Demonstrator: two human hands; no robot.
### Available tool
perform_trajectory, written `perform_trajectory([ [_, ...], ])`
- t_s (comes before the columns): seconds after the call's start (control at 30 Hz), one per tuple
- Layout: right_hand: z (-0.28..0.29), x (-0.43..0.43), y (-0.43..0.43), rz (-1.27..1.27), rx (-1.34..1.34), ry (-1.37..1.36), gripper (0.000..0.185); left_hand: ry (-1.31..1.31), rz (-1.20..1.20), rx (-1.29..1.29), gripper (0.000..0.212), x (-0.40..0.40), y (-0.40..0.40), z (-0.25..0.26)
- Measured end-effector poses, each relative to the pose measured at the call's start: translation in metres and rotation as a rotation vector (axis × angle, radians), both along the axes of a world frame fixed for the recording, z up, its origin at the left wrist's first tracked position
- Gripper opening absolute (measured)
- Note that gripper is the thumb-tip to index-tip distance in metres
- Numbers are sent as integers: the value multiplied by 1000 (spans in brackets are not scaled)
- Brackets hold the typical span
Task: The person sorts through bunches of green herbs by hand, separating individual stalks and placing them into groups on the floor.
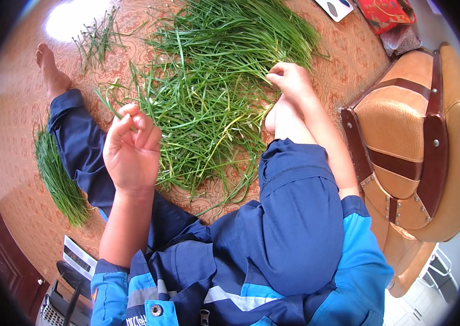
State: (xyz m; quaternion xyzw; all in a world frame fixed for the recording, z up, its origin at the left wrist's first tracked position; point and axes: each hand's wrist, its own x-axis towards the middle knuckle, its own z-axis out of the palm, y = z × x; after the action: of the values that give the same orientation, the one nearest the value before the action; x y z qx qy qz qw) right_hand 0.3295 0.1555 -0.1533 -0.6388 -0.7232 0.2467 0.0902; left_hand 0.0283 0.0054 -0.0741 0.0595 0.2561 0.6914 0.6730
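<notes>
Loose green grass-like stalks, perhaps garlic chives point(201, 122), lie tangled on the patterned floor between my legs. Beyond them is a thicker, more aligned heap of the same greens point(238, 32). My left hand point(132, 126) is raised at the left edge of the tangle, its fingers pinching a thin green stalk point(107, 102). Over my right foot, my right hand point(291, 79) touches the stalk ends at the heap's near right edge; whether its fingers hold any is unclear.
A neat bundle of greens point(58, 179) lies outside my left leg. Short stalks with buds point(101, 40) are scattered at the upper left. A tan leather sofa point(397, 134) stands close on the right. A red bag point(389, 14) is at the upper right.
</notes>
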Motion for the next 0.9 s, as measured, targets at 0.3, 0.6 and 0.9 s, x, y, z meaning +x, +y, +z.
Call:
perform_trajectory([
  [0.3, -28, -11, 15, 66, -36, -163, 23, -32, -26, -53, 14, 9, 0, 3],
  [0.6, 53, -19, -18, 118, -228, 336, 20, 138, -42, -67, 15, 0, -6, -1],
  [0.9, 147, -80, -50, 361, -510, 698, 13, 521, -163, -53, 18, 21, -4, 24],
])
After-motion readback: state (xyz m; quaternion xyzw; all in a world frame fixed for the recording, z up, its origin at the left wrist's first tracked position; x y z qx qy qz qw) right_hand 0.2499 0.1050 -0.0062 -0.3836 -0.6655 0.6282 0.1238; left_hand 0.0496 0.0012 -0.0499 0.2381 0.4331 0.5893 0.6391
